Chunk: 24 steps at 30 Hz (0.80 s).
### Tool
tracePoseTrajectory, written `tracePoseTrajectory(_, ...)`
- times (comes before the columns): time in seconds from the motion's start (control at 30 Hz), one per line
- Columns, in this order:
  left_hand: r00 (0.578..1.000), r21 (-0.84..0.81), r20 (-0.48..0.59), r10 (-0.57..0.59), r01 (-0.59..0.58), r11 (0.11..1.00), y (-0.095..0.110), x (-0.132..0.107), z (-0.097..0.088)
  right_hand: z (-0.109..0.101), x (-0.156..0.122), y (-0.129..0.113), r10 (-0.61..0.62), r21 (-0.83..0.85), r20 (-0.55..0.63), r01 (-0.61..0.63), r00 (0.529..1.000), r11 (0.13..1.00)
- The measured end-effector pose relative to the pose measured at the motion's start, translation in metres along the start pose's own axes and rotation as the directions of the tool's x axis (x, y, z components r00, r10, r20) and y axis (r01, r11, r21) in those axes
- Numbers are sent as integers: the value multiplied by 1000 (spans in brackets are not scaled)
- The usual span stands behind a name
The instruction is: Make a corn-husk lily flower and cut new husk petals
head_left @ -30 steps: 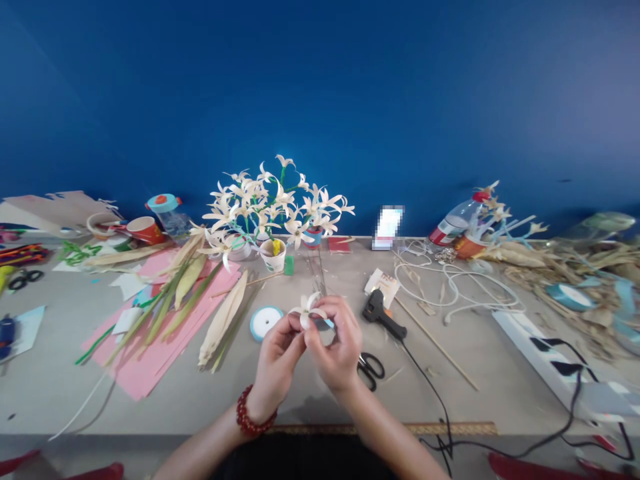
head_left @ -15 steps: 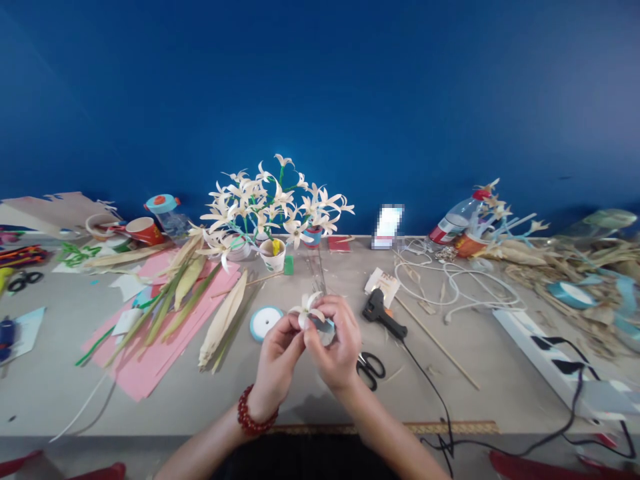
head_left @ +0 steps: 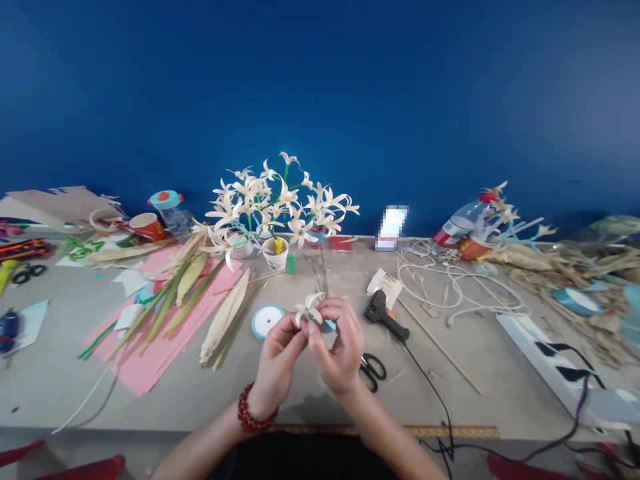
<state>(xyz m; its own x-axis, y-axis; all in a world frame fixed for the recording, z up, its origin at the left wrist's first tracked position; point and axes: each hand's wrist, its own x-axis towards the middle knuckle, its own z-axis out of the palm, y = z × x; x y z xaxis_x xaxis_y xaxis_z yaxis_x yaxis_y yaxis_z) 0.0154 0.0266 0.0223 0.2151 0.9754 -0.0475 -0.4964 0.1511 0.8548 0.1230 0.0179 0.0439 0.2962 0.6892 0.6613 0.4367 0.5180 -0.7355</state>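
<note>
A small cream flower (head_left: 309, 307) with curled petals, like corn husk, is pinched between my two hands above the table. My left hand (head_left: 281, 350), with a red bead bracelet (head_left: 254, 408) on the wrist, grips it low on the left side. The fingers of my right hand (head_left: 341, 343) close on its right side, and the flower's base is hidden behind them. Just left of the hands lies a white and blue ribbon spool (head_left: 267, 321). Black-handled scissors (head_left: 373, 371) lie partly behind my right hand.
Cups of finished cream flowers (head_left: 275, 203) stand behind my hands. A glue gun (head_left: 385, 315), its cord trailing forward, a thin stick (head_left: 440, 345) and a power strip (head_left: 537, 363) lie on the right. Corn husks (head_left: 225, 317) and pink paper (head_left: 145, 367) spread leftward.
Both hands keep hold of the flower, which has tilted slightly and shifted a little to the right. The whole view has moved slightly.
</note>
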Motion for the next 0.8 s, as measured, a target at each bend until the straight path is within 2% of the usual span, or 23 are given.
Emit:
tracePoseTrajectory(0.27, 1000, 3, 30, -7, 7, 1000, 6, 0, 5, -1, -2, 4, 13, 0, 4, -13, 1000, 1000)
tracePoseTrajectory(0.6, 992, 209, 69, 106, -118, 971, 8, -2, 3, 0, 0, 2, -7, -10, 5, 7, 1000, 1000)
tracePoseTrajectory(0.8, 992, 170, 64, 106, -115, 979, 7, -2, 3, -1, -2, 4, -7, 15, 16, 6, 1000, 1000)
